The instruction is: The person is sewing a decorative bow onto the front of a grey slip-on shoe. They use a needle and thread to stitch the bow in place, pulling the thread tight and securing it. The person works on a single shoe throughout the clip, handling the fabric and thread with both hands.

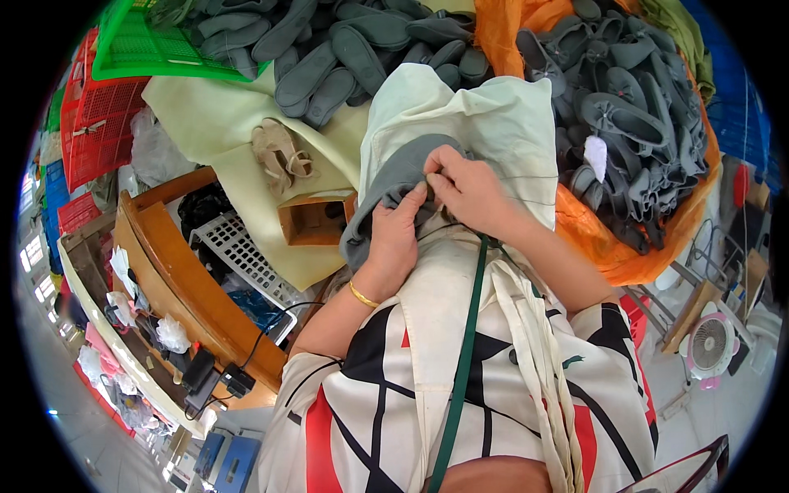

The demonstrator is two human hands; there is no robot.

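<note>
A grey shoe [403,168] with a soft upper lies over my lap, on the white cloth [456,111]. My left hand [396,234], a gold bangle at its wrist, is closed on the shoe's near side with the thumb on top. Bent and pinched together, the fingers of my right hand [470,191] meet the shoe's edge close to the left thumb. Whatever lies between those right fingertips is too small or hidden to make out. Part of the shoe is covered by both hands.
Grey shoes [357,53] are heaped ahead beside a green basket [123,41]. More fill an orange sack [657,263] at right. Beige sandals [279,156] lie on pale yellow sheeting [205,115] at left, above a wooden drawer [185,271]. A small fan [711,341] stands far right.
</note>
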